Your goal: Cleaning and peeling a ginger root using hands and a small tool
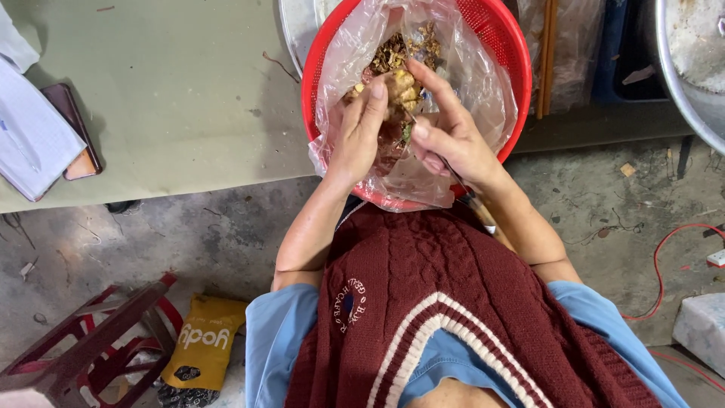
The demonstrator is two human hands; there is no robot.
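Observation:
My left hand (356, 134) grips a knobbly piece of ginger root (400, 85) over a red plastic colander (504, 53) lined with a clear plastic bag (472, 83). My right hand (447, 128) holds a thin knife (461, 185), its blade against the ginger and its handle running back along my wrist. Brown peelings (404, 47) lie in the bag beyond the ginger. The colander rests against my lap, at the top of my maroon knitted vest.
A green tabletop (174, 91) stretches to the left, with papers (30, 136) and a dark phone (72, 128) at its edge. A red stool (91, 347) and a yellow packet (204, 347) sit on the concrete floor. Metal basins (695, 53) stand at right, with a red cable (664, 257) below.

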